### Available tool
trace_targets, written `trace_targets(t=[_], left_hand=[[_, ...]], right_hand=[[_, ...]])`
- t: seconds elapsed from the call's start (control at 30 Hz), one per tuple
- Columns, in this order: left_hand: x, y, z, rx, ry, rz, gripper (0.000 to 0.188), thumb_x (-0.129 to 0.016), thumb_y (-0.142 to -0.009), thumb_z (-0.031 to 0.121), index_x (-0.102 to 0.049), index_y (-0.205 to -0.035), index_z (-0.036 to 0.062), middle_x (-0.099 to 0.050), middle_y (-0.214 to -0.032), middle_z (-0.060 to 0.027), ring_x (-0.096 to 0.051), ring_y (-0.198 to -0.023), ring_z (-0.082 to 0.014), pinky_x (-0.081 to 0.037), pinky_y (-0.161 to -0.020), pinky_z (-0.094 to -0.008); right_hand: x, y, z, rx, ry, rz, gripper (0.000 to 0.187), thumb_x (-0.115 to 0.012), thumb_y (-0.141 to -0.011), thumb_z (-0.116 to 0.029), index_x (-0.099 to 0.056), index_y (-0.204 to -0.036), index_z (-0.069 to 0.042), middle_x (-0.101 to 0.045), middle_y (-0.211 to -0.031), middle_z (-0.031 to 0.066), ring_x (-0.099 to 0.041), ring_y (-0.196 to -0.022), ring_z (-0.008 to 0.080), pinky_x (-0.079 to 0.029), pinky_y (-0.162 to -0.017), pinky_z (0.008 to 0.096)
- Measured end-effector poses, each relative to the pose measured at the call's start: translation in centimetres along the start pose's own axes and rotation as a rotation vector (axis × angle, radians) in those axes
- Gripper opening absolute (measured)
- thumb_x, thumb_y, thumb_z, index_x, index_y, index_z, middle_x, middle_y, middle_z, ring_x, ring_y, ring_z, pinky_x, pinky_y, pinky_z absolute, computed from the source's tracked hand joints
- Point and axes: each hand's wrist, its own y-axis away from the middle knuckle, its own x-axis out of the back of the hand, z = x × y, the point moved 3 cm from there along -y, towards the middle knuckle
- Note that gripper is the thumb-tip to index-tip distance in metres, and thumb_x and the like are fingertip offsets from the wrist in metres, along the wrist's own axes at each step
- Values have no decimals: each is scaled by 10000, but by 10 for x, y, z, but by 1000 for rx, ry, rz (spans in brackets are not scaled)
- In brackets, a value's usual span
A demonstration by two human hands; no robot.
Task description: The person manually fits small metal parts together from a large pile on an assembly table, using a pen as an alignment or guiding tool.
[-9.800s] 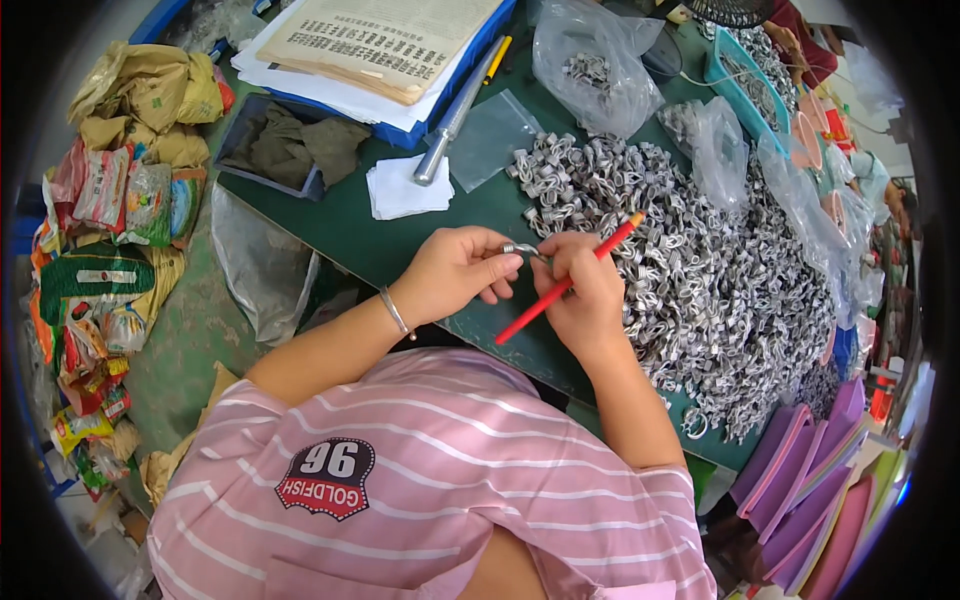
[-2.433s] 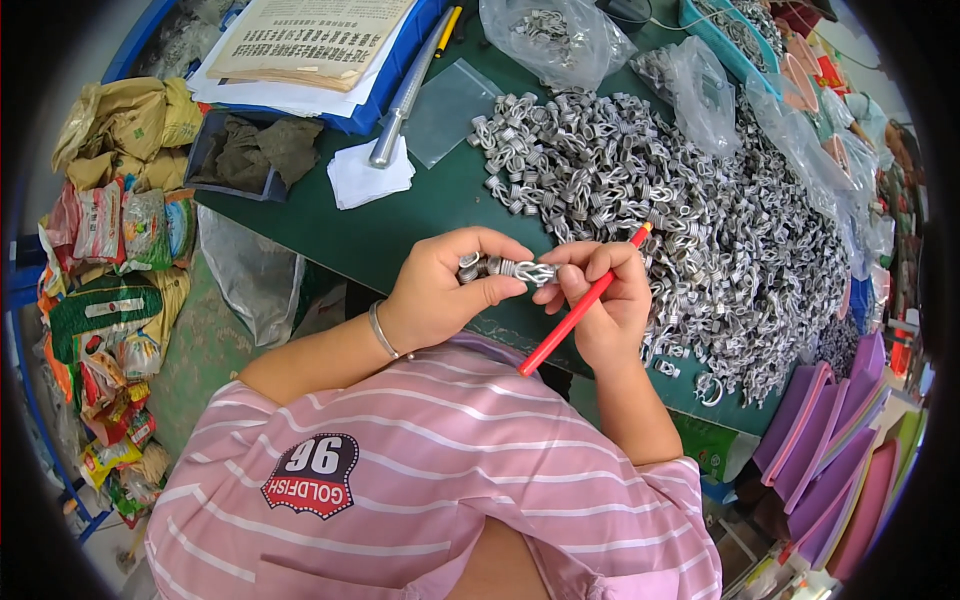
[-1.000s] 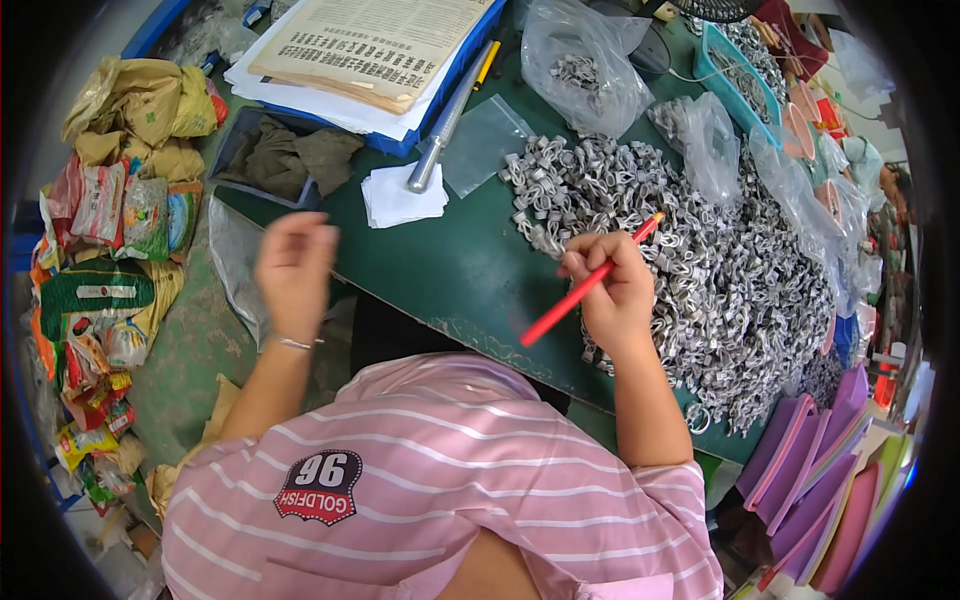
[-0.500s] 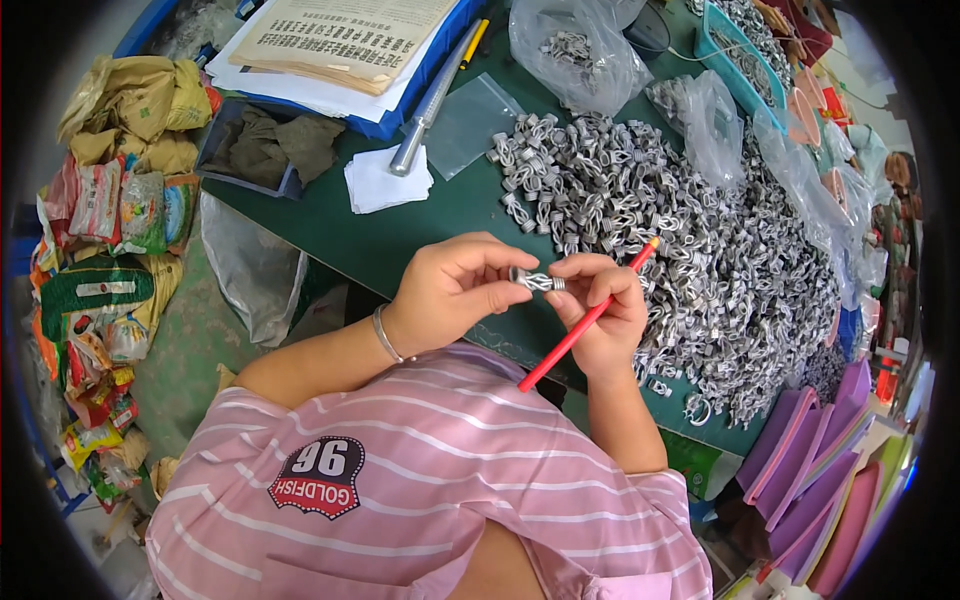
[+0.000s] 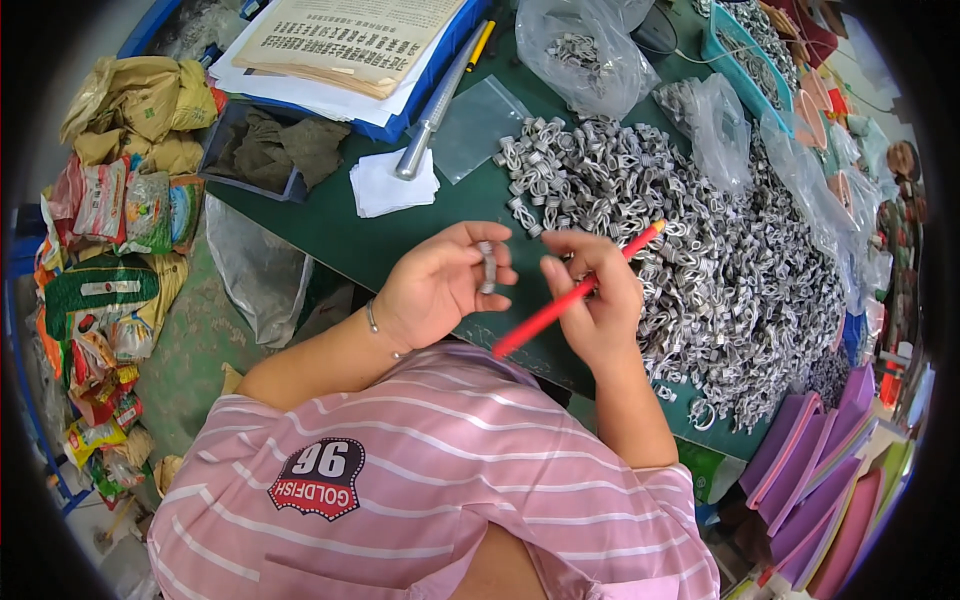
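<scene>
While the left hand (image 5: 435, 283) has 1 metal piece (image 5: 488, 268) against its parted fingers, whether its thumb pinches it I cannot tell. The right hand (image 5: 600, 300) grips a red pencil (image 5: 530, 333), thumb and forefinger tips apart. The big heap (image 5: 720, 270) suggests much is left; how much is done isn't clear. Bare table (image 5: 330, 220) gives room beyond the left hand; the heap crowds the right, and the near edge runs close by.

Green table (image 5: 330, 220) smooth, faintly glossy; on it, dull-shiny silvery metal pieces (image 5: 720, 300), matt white paper (image 5: 393, 190), clear glossy plastic bag (image 5: 615, 90); above it, smooth red pencil (image 5: 540, 320).
</scene>
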Motion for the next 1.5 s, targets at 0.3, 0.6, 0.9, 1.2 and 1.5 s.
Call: trace_targets(t=[0.3, 0.6, 0.9, 1.2, 1.5], left_hand=[[15, 2, 13, -177, -277, 252, 121, -551, -801, 39, -508, -914, 49, -433, -678, 24, -380, -522, -51, -290, -439, -188], [-8, 3, 9, -172, -645, 74, 221, -601, -788, 20, -555, -1003, -2, -541, -797, -7, -463, -604, -39, -350, -479, -160], [-29, 12, 14, -680, -1184, -141, 209, -686, -690, -20, -621, -885, 19, -555, -790, -37, -478, -640, -61, -368, -547, -190], [-7, 4, 1, -107, -321, -47, 268, -548, -847, 93, -546, -1089, -22, -575, -789, -65, -424, -560, -74, -355, -508, -216], [10, 2, -1, 28, -39, 141, 65, -517, -843, 116, -522, -842, 51, -507, -689, -23, -500, -581, -123, -406, -509, -249]], right_hand=[[-29, -19, 15, 146, 637, -200, 166, -569, -593, 0, -469, -715, -53, -548, -712, 92, -513, -676, 272, -383, -570, 370], [-25, 11, 10, -243, -513, -142, 203, -559, -772, 51, -380, -761, -44, -586, -850, 119, -572, -685, 141, -457, -596, 233], [-17, 23, 17, -355, -867, -136, 219, -541, -792, 84, -385, -730, -57, -594, -929, 179, -572, -793, 155, -483, -684, 257], [-5, 17, -4, 23, -371, 82, 363, -715, -655, 47, -376, -741, -51, -610, -878, 176, -588, -667, 158, -488, -557, 239], [2, -18, -1, 137, 193, -40, 238, -647, -636, 68, -439, -683, -37, -572, -709, 89, -557, -636, 258, -441, -546, 326]])
